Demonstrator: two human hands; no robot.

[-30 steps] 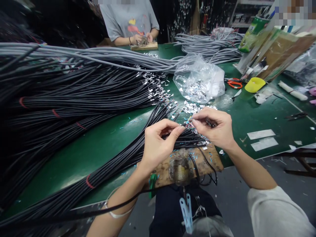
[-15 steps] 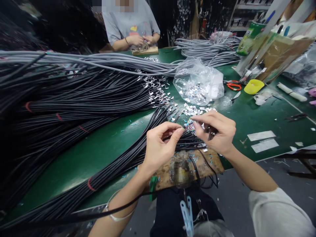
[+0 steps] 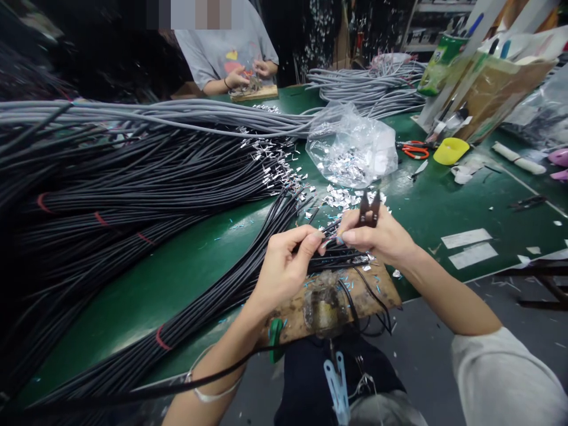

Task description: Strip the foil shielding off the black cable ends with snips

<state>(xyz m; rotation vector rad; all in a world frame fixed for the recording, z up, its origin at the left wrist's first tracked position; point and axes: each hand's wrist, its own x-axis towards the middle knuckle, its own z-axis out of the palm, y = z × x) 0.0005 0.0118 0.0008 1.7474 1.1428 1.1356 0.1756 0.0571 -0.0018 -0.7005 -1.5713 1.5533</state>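
Observation:
Between thumb and fingers, my left hand (image 3: 288, 257) pinches the end of a black cable (image 3: 222, 373), which runs back over my left forearm. Thin coloured wires (image 3: 327, 242) come out of that end. My right hand (image 3: 377, 234) closes on the tips of these wires with thumb and forefinger, and also holds dark pliers (image 3: 369, 210), jaws pointing up and apart. Both hands are just above a wooden board (image 3: 293, 313) that carries a worn metal fixture (image 3: 326, 305). A bundle of black cables (image 3: 213, 278) passes behind my left hand.
Large black cable bundles (image 3: 177, 189) lie at left, grey cables (image 3: 186, 115) across the back. A plastic bag (image 3: 350, 145) of foil scraps, orange-handled scissors (image 3: 416, 150) and a yellow ring (image 3: 451, 151) lie beyond my hands. A person (image 3: 226, 47) sits opposite.
The pliers have swung from low in my right palm to pointing upward. My right fingers have moved down onto the wires. The view has shifted slightly, and the person's hands opposite have moved apart.

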